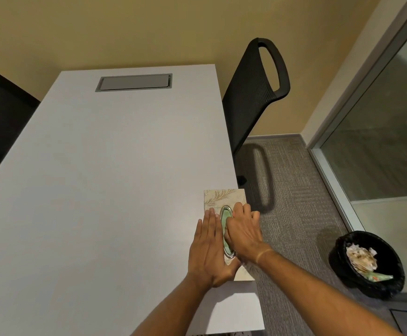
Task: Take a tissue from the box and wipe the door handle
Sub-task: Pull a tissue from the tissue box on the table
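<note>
Table [88,190] edge at five o'clock carries the tissue box [221,197]. Left hand [207,251] lies flat, fingers straight and together, pinning the box. Right hand [242,231] curls into the oval slot; whether it pinches a tissue I cannot tell. Best pull straight up, box held firm. Door handle unseen.

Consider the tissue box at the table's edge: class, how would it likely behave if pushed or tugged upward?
The tissue box looks like thin cardboard, so probably light and apt to lift or slide; the left hand lies flat on it while the right hand reaches into the oval opening. It sits at the table edge, so a sideways push might tip it off.
</note>
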The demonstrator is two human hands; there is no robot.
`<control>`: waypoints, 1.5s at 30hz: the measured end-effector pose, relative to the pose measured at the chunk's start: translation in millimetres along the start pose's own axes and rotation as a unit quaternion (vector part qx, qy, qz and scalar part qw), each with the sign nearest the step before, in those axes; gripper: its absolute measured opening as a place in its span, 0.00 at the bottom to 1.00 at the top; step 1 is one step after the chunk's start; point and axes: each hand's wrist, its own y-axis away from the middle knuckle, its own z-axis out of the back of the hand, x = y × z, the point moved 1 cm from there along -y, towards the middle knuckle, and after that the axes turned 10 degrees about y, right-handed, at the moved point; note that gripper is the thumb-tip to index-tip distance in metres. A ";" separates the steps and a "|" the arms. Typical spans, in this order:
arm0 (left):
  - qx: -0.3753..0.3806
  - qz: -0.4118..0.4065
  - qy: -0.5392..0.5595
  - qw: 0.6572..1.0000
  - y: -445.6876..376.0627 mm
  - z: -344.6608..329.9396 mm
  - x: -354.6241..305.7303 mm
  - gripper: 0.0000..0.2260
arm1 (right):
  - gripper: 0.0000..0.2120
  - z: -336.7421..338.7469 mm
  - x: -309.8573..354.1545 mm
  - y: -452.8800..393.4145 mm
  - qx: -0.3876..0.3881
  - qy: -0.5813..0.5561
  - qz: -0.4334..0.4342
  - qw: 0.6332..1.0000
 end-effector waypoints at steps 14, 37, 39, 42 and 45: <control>0.033 0.003 -0.026 0.999 -0.3 5.3 -0.9 0.49 | 0.09 22.4 -55.7 12.7 0.076 -0.392 0.015 0.917; 0.004 -0.005 -0.017 1.000 0.6 3.2 0.0 0.48 | 0.17 38.1 -61.6 15.0 0.145 -0.801 -0.197 0.546; 0.006 -0.008 -0.022 1.000 0.9 3.6 0.3 0.48 | 0.22 36.1 -61.8 16.4 0.150 -0.795 -0.169 0.562; 0.011 -0.010 -0.024 1.000 0.6 2.8 1.0 0.48 | 0.15 35.0 -63.2 19.0 0.137 -0.762 -0.164 0.611; 0.013 -0.008 -0.028 0.999 0.1 0.9 1.6 0.47 | 0.07 33.6 -63.0 22.4 0.116 -0.738 -0.163 0.644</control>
